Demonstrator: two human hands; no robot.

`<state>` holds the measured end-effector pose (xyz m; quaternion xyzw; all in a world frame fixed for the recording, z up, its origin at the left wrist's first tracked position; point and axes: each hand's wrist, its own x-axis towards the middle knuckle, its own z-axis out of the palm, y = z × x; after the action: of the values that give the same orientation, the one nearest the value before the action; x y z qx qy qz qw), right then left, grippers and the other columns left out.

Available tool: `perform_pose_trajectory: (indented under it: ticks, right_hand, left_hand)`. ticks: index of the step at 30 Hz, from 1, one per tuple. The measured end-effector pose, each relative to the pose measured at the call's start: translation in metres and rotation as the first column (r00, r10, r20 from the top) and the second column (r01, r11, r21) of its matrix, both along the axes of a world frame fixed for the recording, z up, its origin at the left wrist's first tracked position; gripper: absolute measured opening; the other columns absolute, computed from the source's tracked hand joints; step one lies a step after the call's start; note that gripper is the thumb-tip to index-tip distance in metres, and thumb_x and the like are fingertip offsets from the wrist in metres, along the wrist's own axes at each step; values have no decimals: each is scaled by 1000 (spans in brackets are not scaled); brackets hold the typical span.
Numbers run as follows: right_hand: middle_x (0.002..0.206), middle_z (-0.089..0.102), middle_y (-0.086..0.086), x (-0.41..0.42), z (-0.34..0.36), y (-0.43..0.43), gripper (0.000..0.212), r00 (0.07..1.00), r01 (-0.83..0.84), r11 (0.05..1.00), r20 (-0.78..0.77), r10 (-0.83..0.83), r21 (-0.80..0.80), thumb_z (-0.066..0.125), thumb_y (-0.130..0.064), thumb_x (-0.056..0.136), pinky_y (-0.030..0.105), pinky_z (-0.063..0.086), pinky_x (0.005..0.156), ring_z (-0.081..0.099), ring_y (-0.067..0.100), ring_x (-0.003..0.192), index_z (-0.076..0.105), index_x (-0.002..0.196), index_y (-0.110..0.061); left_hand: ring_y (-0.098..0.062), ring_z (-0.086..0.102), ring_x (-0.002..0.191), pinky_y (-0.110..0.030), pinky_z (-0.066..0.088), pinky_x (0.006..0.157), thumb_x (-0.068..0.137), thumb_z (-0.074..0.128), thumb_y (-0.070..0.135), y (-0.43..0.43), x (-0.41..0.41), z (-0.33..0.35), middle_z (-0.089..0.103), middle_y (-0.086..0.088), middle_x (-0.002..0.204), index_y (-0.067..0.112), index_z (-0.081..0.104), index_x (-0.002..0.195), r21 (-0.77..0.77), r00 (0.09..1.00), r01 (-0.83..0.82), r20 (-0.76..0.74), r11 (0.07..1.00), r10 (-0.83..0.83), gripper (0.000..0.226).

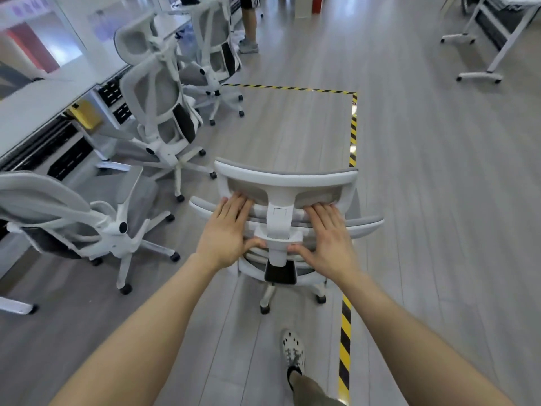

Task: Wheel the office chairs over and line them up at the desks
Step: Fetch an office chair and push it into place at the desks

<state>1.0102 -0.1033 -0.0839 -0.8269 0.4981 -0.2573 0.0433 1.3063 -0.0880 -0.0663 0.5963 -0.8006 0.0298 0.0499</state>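
A white office chair with grey mesh (285,178) stands in front of me on the grey floor, its back toward me. My left hand (228,230) lies on the left side of the backrest, thumb hooked at the central spine. My right hand (328,235) presses the right side the same way. Along the left stand three matching chairs: a near one (73,218), a middle one (158,98) and a far one (213,33). They face a row of white desks (38,104).
Yellow-and-black floor tape (353,133) marks a rectangle ahead and runs past my right foot (292,353). A person's legs (248,24) stand at the far end of the desk row. Another white desk frame (497,39) stands at the top right.
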Motion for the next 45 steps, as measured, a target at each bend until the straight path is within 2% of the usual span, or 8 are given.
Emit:
perform_pose_trajectory:
  ticks: [7, 11, 15, 21, 26, 33, 40, 45]
  right_hand:
    - [161, 49, 2, 51, 17, -196, 97, 999, 8, 995, -55, -3, 103, 68, -80, 86, 48, 16, 140, 37, 27, 158, 46, 158, -20]
    - [165, 47, 4, 74, 17, -295, 100, 998, 11, 995, -68, -4, 95, 66, -83, 86, 49, 16, 140, 35, 29, 160, 43, 160, -19]
    - [164, 48, 3, 100, 16, -402, 100, 997, 31, 996, -75, -24, 86, 56, -87, 86, 49, 19, 139, 37, 28, 159, 46, 159, -20]
    - [157, 53, 1, 140, 27, -551, 98, 996, 86, 986, -35, -82, 144, 82, -74, 77, 48, 23, 137, 40, 27, 155, 51, 153, -20]
    - [161, 51, 3, 162, 34, -664, 93, 993, 117, 975, -15, -116, 191, 88, -61, 80, 35, 9, 137, 35, 26, 157, 52, 155, -19]
    - [159, 52, 1, 174, 25, -824, 93, 988, 143, 978, 29, -150, 155, 90, -60, 77, 40, 11, 139, 37, 25, 157, 53, 154, -21]
    - [166, 46, 3, 167, 26, -980, 95, 985, 165, 973, 14, -170, 158, 85, -63, 83, 37, -3, 138, 29, 25, 163, 47, 160, -20]
    - [170, 43, 4, 157, 29, -1084, 97, 982, 190, 964, -38, -186, 185, 83, -65, 85, 45, 3, 141, 27, 26, 165, 43, 162, -21]
  left_hand:
    - [-33, 15, 171, -51, 11, 141, 78, 17, 105, -188, 32, 23, 24, -19, 180, 6, 29, 172, 96, 992, -121, -8, 988, 122, 137]
    - [-31, 12, 171, -47, 8, 141, 84, 44, 90, -284, 52, 25, 21, -16, 181, 9, 26, 173, 88, 990, -135, -16, 987, 137, 121]
    - [-32, 20, 170, -50, 15, 140, 86, 53, 87, -392, 85, 18, 30, -16, 178, 12, 32, 170, 8, 994, -105, -28, 994, 105, 115]
    - [-30, 13, 171, -49, 10, 141, 86, 51, 88, -553, 114, 28, 26, -13, 179, 13, 27, 172, 52, 996, -92, 11, 994, 92, 117]
    - [-27, 2, 172, -47, 4, 141, 93, 61, 80, -679, 124, 43, 15, -10, 183, 14, 13, 175, 123, 990, -107, 103, 987, 95, 116]
    - [-30, 16, 170, -51, 13, 140, 84, 38, 94, -847, 150, 36, 28, -11, 178, 13, 25, 173, 43, 994, -30, 104, 999, 25, 120]
    - [-32, 22, 168, -52, 14, 140, 84, 48, 94, -1007, 140, 44, 31, -11, 178, 17, 30, 171, 40, 995, -29, 96, 999, 25, 118]
    - [-33, 23, 168, -52, 16, 140, 82, 49, 93, -1111, 127, 44, 33, -12, 176, 16, 32, 170, 48, 998, -29, 50, 998, 27, 118]
